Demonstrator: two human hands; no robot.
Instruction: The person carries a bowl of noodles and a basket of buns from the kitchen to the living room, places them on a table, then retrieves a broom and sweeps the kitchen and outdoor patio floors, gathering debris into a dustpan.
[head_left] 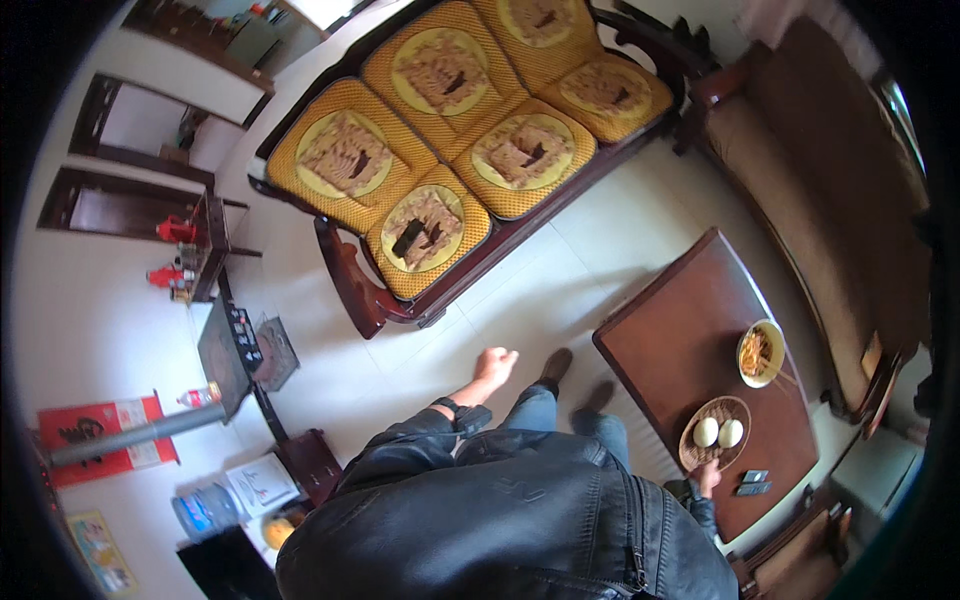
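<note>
My right hand (707, 478) is at the near edge of a round woven basket (716, 406), its fingers closed on the rim. Two pale oval things lie in the basket, one on the left (706, 432) and one on the right (731, 432); they look like eggs or small melons. The basket stands on a brown wooden table (660, 340). Away from the table, above the tiled floor, my left hand (493, 368) has its fingers curled, and I see nothing in it.
Beyond the basket stands a bowl (748, 373) of food with chopsticks. Two small dark devices (754, 483) lie beside the basket. A wooden sofa (450, 275) with yellow cushions is ahead, a brown sofa (765, 200) at the right. A water jug (206, 512) stands lower left.
</note>
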